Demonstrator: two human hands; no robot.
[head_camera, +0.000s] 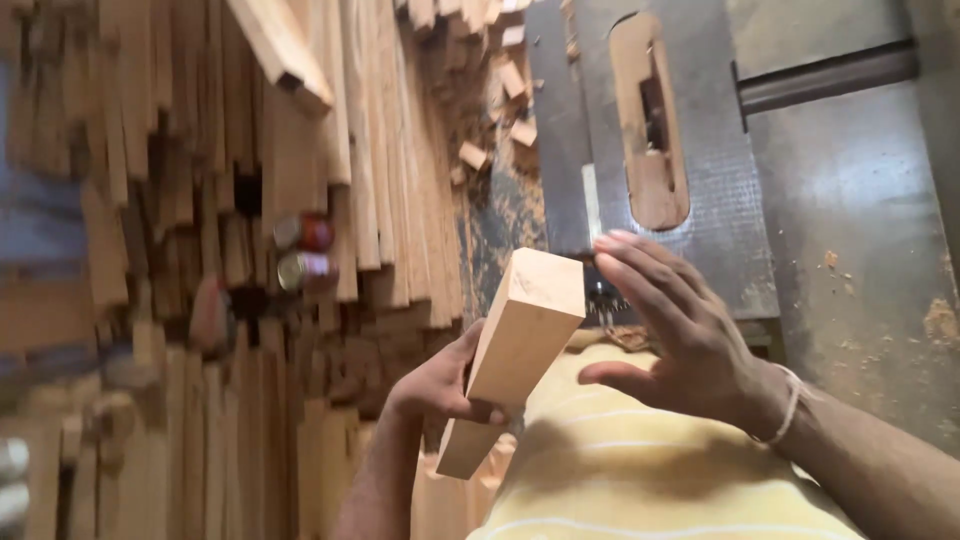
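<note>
Item: wood block (520, 345), pale, rectangular, planed smooth. We find it held in the air above our lap, in front of the near edge of the saw bench (860, 260), not resting on anything. Its long axis runs tilted, from the lower end near our body up and away to the squared end that points toward the bench.

Left hand (440, 385): its grip is closed round the lower half of the block, fingers wrapped on the left face and thumb on the front. This hand alone carries the block.

Right hand (680, 340): open, fingers spread and nearly straight, holding nothing. It lies just right of the block's upper end, fingertips level with the top edge; whether they touch the wood we cannot tell. A thin band sits on the wrist.

Surroundings: the grey metal bench with a wooden slot insert (650, 120) beyond the hands; sawdust and small offcuts (500, 100) at its far left corner; tall stacks of wood strips (300, 200) to the left; two small tins (305, 250) among them.
</note>
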